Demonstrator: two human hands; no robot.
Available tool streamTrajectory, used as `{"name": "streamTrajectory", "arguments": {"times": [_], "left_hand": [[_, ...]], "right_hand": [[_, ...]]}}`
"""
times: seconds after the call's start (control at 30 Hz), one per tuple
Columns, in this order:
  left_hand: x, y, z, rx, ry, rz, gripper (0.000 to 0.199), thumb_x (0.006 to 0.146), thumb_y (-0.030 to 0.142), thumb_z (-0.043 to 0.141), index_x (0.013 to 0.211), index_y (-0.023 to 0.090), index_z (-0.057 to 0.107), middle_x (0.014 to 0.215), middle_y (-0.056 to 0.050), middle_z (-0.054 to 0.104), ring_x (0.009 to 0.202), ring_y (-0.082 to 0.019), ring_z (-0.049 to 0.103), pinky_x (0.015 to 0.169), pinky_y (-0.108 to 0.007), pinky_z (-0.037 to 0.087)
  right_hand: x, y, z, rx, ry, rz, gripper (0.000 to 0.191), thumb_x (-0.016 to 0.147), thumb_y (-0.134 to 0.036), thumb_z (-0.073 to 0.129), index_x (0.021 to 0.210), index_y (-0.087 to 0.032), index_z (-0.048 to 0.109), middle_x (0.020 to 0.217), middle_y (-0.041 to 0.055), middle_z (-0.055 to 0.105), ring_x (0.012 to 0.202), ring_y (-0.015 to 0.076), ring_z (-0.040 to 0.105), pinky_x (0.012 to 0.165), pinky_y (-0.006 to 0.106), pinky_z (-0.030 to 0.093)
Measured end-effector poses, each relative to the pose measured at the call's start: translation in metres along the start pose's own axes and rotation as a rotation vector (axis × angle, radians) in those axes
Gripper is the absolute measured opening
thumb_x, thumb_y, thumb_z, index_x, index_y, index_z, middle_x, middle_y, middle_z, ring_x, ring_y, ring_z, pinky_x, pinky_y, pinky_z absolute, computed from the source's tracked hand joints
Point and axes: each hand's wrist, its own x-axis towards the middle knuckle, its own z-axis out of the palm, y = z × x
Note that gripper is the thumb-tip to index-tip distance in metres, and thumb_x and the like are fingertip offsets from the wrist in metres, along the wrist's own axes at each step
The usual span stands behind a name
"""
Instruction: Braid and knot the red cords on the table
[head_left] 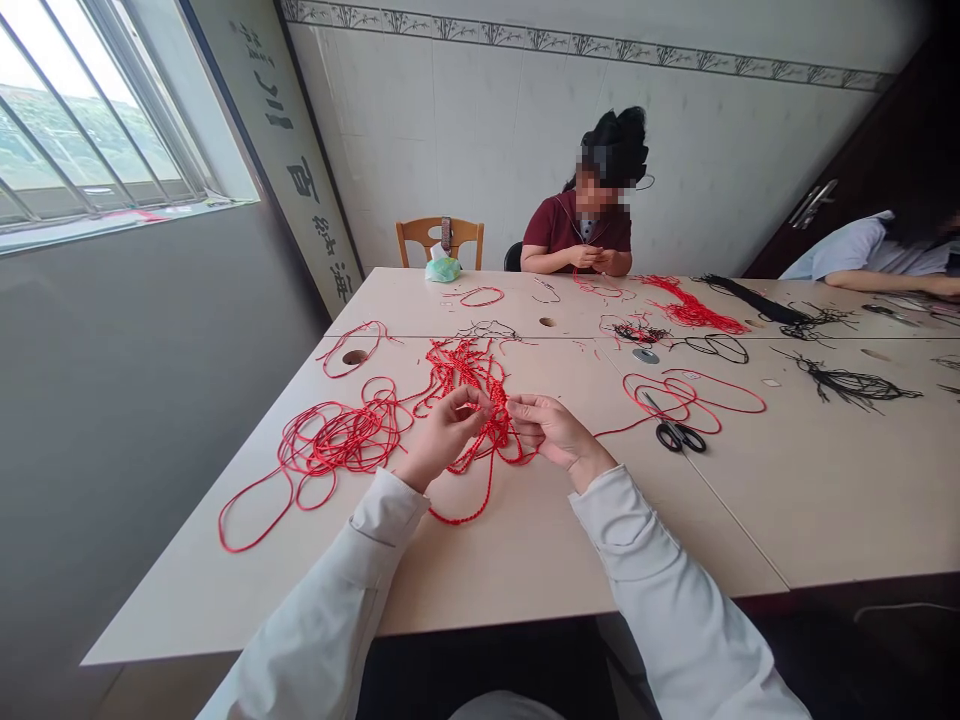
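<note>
**Red cord (495,428) pinched above the worktop (525,570)**

The left hand (442,437) has its fingers (472,400) curled toward the thumb, pinching a strand of the cord. Just beside it, the right hand (551,432) holds its fingers (526,407) pressed together and pointing toward the left hand; whether they grip a strand or only touch one cannot be told from this view.

The knotted mass of cord passes between the two hands, and its long axis runs away from the person toward the far side of the worktop. A loop drops from it toward the near edge. A larger coil of the same cord (337,440) lies to the left, nearer the left hand, and trails a long loop toward the near left corner.

The right hand is nearer a looser loop of red cord (697,395), with black-handled scissors (679,436) lying across it. Beyond these lie a bundle of red strands (694,312) and a splayed bundle of black cord (851,383). Across the worktop, a co-worker in a dark red top (577,228) sits with both hands together.
</note>
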Motion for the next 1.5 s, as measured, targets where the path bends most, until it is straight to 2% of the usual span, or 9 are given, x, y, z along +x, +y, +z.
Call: {"name": "streamTrajectory", "arguments": {"times": [0.27,0.43,0.63,0.7,0.8,0.93,1.13,1.33,1.5], "left_hand": [[0.002,-0.006,0.002,0.059,0.041,0.091,0.022,0.074,0.032,0.075,0.087,0.016,0.067,0.075,-0.001,0.061,0.066,-0.01,0.05,0.06,-0.022,0.04],[0.003,-0.005,-0.002,-0.109,0.126,0.058,0.022,0.077,0.035,0.072,0.086,0.018,0.061,0.079,0.001,0.059,0.068,-0.008,0.052,0.065,-0.021,0.044],[0.009,-0.006,-0.009,-0.297,0.271,0.049,0.025,0.073,0.033,0.076,0.081,0.018,0.058,0.084,0.0,0.059,0.075,-0.01,0.056,0.072,-0.024,0.049],[0.008,-0.008,-0.008,-0.263,0.272,0.048,0.025,0.073,0.034,0.076,0.082,0.018,0.058,0.083,0.0,0.059,0.074,-0.01,0.056,0.07,-0.024,0.048],[0.006,-0.011,-0.003,-0.183,0.269,0.059,0.025,0.075,0.037,0.073,0.083,0.018,0.059,0.08,0.001,0.059,0.071,-0.01,0.055,0.067,-0.023,0.045],[0.003,-0.011,0.003,-0.038,0.258,0.102,0.024,0.078,0.037,0.07,0.084,0.016,0.06,0.079,-0.001,0.061,0.073,-0.01,0.056,0.068,-0.023,0.044],[0.006,-0.012,0.006,-0.015,0.319,0.129,0.026,0.077,0.038,0.071,0.083,0.017,0.058,0.079,-0.001,0.061,0.075,-0.012,0.056,0.071,-0.024,0.044],[0.003,-0.011,0.008,0.012,0.31,0.133,0.023,0.079,0.036,0.069,0.083,0.016,0.058,0.078,0.0,0.059,0.072,-0.011,0.053,0.068,-0.024,0.042],[0.005,-0.015,0.005,-0.052,0.389,0.095,0.021,0.08,0.034,0.067,0.08,0.016,0.056,0.073,0.002,0.054,0.066,-0.009,0.047,0.063,-0.022,0.038]], "right_hand": [[0.003,0.008,0.009,0.078,0.079,-0.016,0.034,0.061,-0.035,0.083,0.078,-0.014,0.061,0.053,-0.0112,0.025,0.048,0.0043,0.011,0.042,0.021,0.006],[0.0,0.002,0.009,-0.147,0.124,-0.106,0.036,0.064,-0.045,0.077,0.079,-0.015,0.064,0.054,-0.0078,0.037,0.047,0.0054,0.021,0.044,0.022,0.016],[-0.001,-0.005,-0.027,-1.019,0.713,-0.248,0.016,0.076,-0.031,0.062,0.065,-0.019,0.064,0.073,0.0041,0.062,0.07,0.0172,0.053,0.066,0.03,0.039],[0.001,-0.001,-0.027,-1.2,0.772,-0.302,0.012,0.076,-0.026,0.061,0.07,-0.019,0.068,0.09,0.0082,0.065,0.083,0.0209,0.057,0.074,0.033,0.041],[0.004,0.008,-0.008,-1.051,0.551,-0.481,0.018,0.081,-0.027,0.056,0.091,-0.02,0.07,0.101,0.0087,0.065,0.08,0.0173,0.057,0.073,0.031,0.044],[0.007,0.019,0.019,-0.533,0.159,-0.322,0.023,0.084,-0.037,0.056,0.098,-0.02,0.06,0.078,0.0006,0.062,0.05,0.0092,0.046,0.049,0.024,0.038],[0.008,0.025,0.025,-0.472,0.451,-0.428,0.025,0.078,-0.038,0.064,0.093,-0.021,0.054,0.098,0.0043,0.064,0.056,0.0084,0.051,0.049,0.022,0.039],[0.008,0.028,0.033,-0.381,0.242,-0.334,0.024,0.081,-0.042,0.06,0.088,-0.02,0.056,0.069,-0.002,0.054,0.049,0.0091,0.041,0.046,0.023,0.032],[0.006,0.028,0.039,-0.601,0.269,-0.517,0.019,0.086,-0.036,0.054,0.076,-0.02,0.054,0.062,-0.0041,0.043,0.056,0.0106,0.036,0.054,0.024,0.03]]}}
